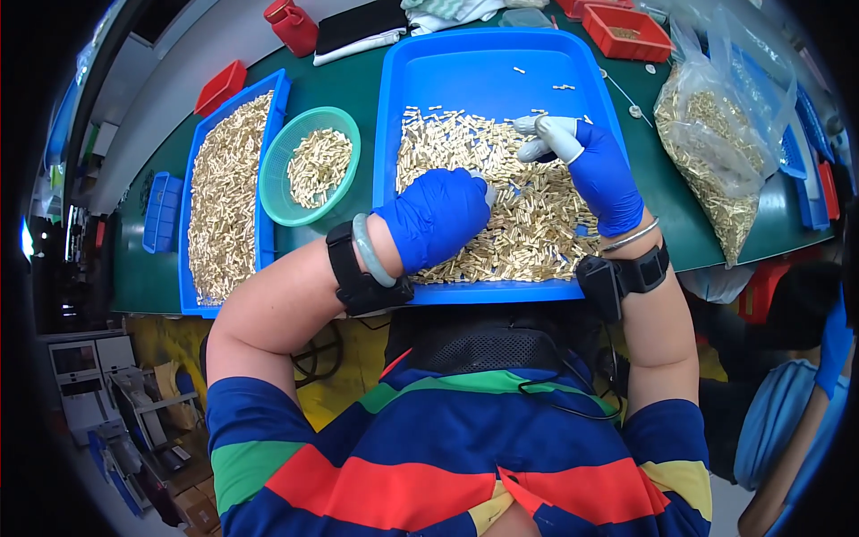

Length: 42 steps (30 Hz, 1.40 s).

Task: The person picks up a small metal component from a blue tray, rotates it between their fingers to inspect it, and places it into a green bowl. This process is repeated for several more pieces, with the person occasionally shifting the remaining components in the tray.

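Observation:
In front of me lies a large blue tray (pixel 465 67) with a thick layer of small brass-coloured metal pins (pixel 528 246). My left hand (pixel 438 215), in a blue glove, is curled closed over the left part of the pile. Its fingertips are turned inward, so what they hold is hidden. My right hand (pixel 586 161), also blue-gloved with white finger covers, is above the right side of the pile. Its fingers are bent toward each other and point left; anything between them is too small to make out.
A green plastic basket (pixel 277 192) of the same pins stands left of the tray, beside a long blue tray (pixel 186 268) full of them. At the right is a clear bag (pixel 716 170) of pins. Red bins (pixel 626 34), a red jug (pixel 291 27) and folded cloth (pixel 358 36) line the back.

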Each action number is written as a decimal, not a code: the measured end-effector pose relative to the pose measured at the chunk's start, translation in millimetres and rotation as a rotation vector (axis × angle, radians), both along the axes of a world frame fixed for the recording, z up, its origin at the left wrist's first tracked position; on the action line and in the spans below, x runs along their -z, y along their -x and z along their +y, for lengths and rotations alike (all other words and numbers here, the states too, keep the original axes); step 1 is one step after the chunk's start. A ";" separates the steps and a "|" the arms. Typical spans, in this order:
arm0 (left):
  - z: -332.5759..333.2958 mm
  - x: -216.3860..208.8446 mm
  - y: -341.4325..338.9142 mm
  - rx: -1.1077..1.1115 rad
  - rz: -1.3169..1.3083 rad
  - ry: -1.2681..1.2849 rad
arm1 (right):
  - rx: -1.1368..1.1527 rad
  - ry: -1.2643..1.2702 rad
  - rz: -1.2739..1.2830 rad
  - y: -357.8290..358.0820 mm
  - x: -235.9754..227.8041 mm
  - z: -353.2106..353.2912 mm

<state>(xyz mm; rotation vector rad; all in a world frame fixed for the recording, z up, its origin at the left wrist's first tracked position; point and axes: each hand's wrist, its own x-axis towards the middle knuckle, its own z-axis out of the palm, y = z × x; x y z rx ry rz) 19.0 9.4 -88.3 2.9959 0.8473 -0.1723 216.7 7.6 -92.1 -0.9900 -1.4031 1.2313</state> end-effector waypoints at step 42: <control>18.5 3.5 -10.9 -0.504 -1.237 1.568 | 0.091 -0.320 -0.363 6.3 -3.2 -5.7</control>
